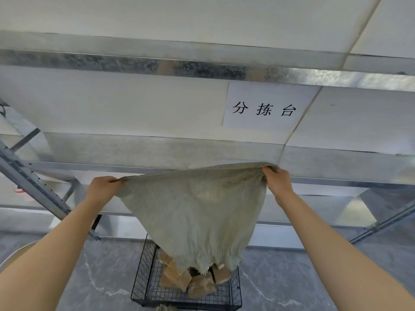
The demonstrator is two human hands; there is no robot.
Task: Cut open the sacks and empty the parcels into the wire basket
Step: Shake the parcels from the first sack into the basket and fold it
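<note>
Both hands are raised and clenched on cloth. The left hand [102, 189] bunches one closed bottom corner of the sack [197, 212] in its curled fingers, and the right hand [278, 182] grips the other corner, a little higher. Between them the sack hangs upside down as a slack triangle. Its cut mouth, ragged with loose threads, points down into the wire basket [141, 277], just above the heap of parcels [177, 278].

This looks like the shake-out, near its end, since the cloth hangs flat with little bulge. To do it well, keep the mouth inside the basket's rim and hold both corners level so the bottom seam is taut. Short vertical shakes are better than a swing, so any last parcel drops straight and not over the far edge. The gathered folds under the right corner deserve a look — a small packet could lodge there.

The sack is coarse woven stuff, grey-green, limp and thin enough for light to show through. The parcels are small brown cardboard boxes, some glossy with tape, tumbled at angles toward the basket's right side. The basket is a black wire grid, rectangular, standing on a grey marbled floor [280, 277]. Behind it are galvanised metal racking [33, 182] and pale panels bearing a paper sign [267, 106] with three printed characters.
</note>
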